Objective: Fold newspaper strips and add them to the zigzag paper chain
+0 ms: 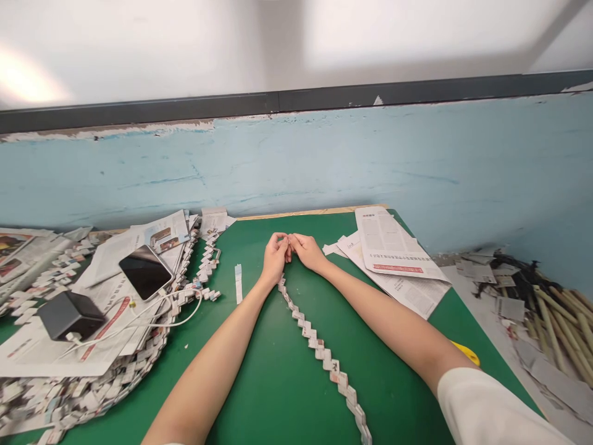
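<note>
A zigzag paper chain point(319, 352), folded from printed newspaper, runs from the near edge of the green table point(259, 383) up to my hands. Its far end goes in under my left hand point(277, 254), whose fingers are closed on it. My right hand point(304, 249) is closed in a pinch, its fingertips meeting those of my left hand. What lies between the right fingertips is hidden. Left of my left forearm, a narrow paper strip point(238, 284) lies flat on the table.
On the left are newspaper sheets, a phone point(146, 272), a black box point(69, 315) with a white cable point(185, 318), and heaped paper chains point(130, 377). Newspapers point(393, 244) lie at the right. A yellow object point(467, 352) is partly behind my right arm. Sticks point(560, 321) lie beyond the table.
</note>
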Available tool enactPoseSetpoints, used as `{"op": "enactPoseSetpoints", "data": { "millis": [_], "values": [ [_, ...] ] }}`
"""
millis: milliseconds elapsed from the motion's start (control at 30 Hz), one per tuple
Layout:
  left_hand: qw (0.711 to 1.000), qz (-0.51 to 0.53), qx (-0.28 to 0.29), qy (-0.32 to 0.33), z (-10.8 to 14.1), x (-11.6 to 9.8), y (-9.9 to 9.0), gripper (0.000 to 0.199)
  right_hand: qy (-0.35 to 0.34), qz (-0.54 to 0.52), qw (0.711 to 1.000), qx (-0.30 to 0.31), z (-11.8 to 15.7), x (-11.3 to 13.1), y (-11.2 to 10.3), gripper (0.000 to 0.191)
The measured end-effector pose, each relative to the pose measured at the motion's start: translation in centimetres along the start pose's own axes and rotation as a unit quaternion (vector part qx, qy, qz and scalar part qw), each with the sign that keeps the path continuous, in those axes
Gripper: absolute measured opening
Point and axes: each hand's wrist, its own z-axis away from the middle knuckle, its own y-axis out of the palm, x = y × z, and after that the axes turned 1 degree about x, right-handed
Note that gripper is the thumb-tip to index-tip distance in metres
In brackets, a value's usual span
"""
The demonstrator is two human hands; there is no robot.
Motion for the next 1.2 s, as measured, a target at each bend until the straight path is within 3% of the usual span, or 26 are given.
{"op": "enactPoseSetpoints", "data": {
  "millis": [200,600,733,933,1200],
  "values": [
    [1.0,0.007,-0.003,-0.009,-0.1,-0.2,0.3,0.037,0.008,-0.003,0.999,-0.05,0.0,-0.2,-0.1,0.053],
    [0.999,-0.038,0.015,0.027,-0.1,0.5,-0.3,0.043,-0.007,-0.014,1.0,0.023,0.1,0.0,-0.3,0.051],
    [0.999,-0.023,0.013,0.021,-0.1,0.4,-0.3,0.043,-0.006,-0.012,1.0,0.019,0.0,0.0,-0.3,0.056],
    [0.998,0.025,0.056,0.029,-0.1,0.1,-0.1,0.037,0.025,-0.102,0.994,-0.005,-0.2,-0.8,-0.1,0.058],
    [0.998,-0.013,0.053,0.031,-0.1,-0.1,0.1,0.039,0.031,-0.149,0.988,-0.007,-0.3,-1.7,-0.1,0.061]
  ]
}}
